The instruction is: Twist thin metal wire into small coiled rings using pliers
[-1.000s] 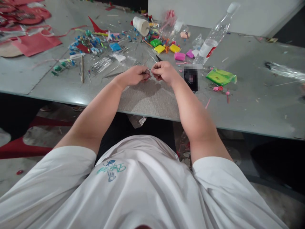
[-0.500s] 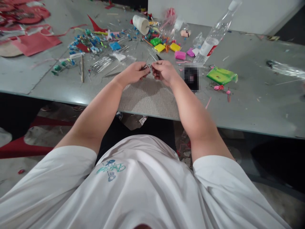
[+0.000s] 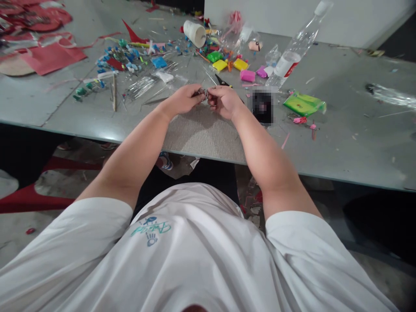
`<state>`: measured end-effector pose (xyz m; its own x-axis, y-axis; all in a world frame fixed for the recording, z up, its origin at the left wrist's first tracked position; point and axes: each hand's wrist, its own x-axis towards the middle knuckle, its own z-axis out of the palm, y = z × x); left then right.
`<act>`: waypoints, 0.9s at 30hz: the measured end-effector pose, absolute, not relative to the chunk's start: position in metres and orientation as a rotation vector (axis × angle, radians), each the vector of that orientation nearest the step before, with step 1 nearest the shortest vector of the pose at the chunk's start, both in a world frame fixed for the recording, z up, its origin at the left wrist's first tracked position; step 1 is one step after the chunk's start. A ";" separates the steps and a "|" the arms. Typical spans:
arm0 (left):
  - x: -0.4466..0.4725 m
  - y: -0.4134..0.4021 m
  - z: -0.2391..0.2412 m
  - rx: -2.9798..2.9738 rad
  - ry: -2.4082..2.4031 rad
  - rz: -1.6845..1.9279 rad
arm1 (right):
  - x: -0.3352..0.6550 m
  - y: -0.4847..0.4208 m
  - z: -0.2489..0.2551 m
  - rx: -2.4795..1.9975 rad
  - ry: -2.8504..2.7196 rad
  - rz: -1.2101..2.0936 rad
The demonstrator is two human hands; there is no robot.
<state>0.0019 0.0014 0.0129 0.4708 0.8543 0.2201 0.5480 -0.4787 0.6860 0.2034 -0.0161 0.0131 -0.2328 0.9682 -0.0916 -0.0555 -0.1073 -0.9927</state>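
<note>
Close together over the near part of the table, my left hand (image 3: 186, 99) and my right hand (image 3: 224, 102) meet at the fingertips. Both are closed, pinching a small silvery piece (image 3: 204, 94) that looks like twisted wire; its exact shape is too small to make out. Just behind my right hand lies a dark tool with a bit of yellow (image 3: 221, 81), partly hidden by the hand. To the left of my left hand, thin clear and silvery strands (image 3: 143, 84) are spread on the table. A dark pixelated patch (image 3: 262, 106) covers something right of my right hand.
A clear plastic bottle (image 3: 289, 60) stands tilted-looking at the back right. Colourful packets, among them a yellow one (image 3: 240, 64), lie behind my hands. A green packet (image 3: 304, 104) is farther right. Small blue pieces (image 3: 130, 56) and a white cup (image 3: 195, 34) lie back left.
The fingertips of my two hands are slightly closer together around the silvery piece. More of the dark tool shows behind my right hand. The whole view has shifted a little.
</note>
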 end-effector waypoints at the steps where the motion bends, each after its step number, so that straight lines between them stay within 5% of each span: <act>1: 0.002 0.002 0.013 2.186 1.161 0.764 | 0.203 -0.016 0.013 -1.109 -1.263 1.498; 13: -0.001 0.002 0.013 2.205 1.041 0.779 | 0.206 -0.023 0.016 -0.981 -1.205 1.735; 27: 0.002 0.000 0.010 1.964 1.115 1.008 | 0.201 -0.023 0.019 -1.010 -1.120 1.615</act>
<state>0.0018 -0.0004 0.0102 0.3406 0.8915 0.2987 0.3865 -0.4224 0.8199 0.2008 -0.0229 0.0191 -0.2632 0.9564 -0.1263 -0.2168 -0.1863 -0.9583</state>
